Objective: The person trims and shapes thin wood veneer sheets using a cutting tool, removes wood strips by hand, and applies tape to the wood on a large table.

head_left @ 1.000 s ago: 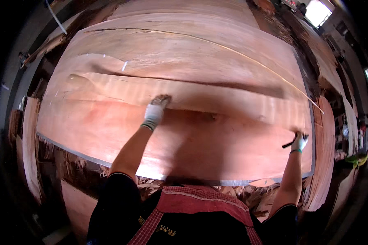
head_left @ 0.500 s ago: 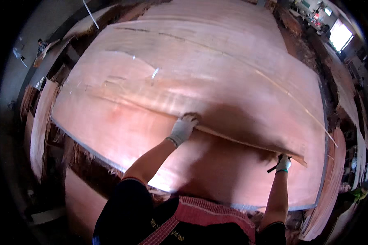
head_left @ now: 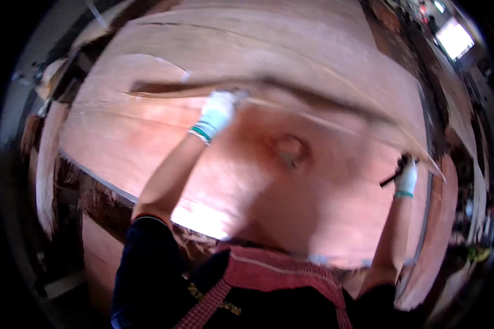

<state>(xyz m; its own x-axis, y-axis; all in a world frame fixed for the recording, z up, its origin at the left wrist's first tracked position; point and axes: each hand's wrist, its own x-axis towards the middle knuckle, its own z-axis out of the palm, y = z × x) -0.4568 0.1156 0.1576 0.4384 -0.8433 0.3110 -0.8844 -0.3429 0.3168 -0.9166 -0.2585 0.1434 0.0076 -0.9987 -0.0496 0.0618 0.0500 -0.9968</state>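
Observation:
A long, thin strip of wood veneer (head_left: 417, 145) runs across the large reddish veneer sheet (head_left: 164, 140), lifted and curved. My left hand (head_left: 217, 112), in a white glove with a green cuff, is closed on its edge left of the middle; the fingertips are blurred. My right hand (head_left: 407, 175), gloved too, is closed near the strip's right end and also holds a slim black tool (head_left: 388, 181), whose kind I cannot make out. A brown ring-shaped mark (head_left: 291, 148) shows on the sheet between my hands.
Another long crack or edge crosses the far part of the sheet. Veneer offcuts (head_left: 49, 164) stand at the left, and more veneer (head_left: 444, 219) leans at the right. A blurred shape, perhaps a person, is at the far left. A bright window (head_left: 454, 39) is at the far right.
Both hands have moved away from my body, the left also leftward and the right also rightward. The veneer strip has come up off the sheet with them, baring the ring mark.

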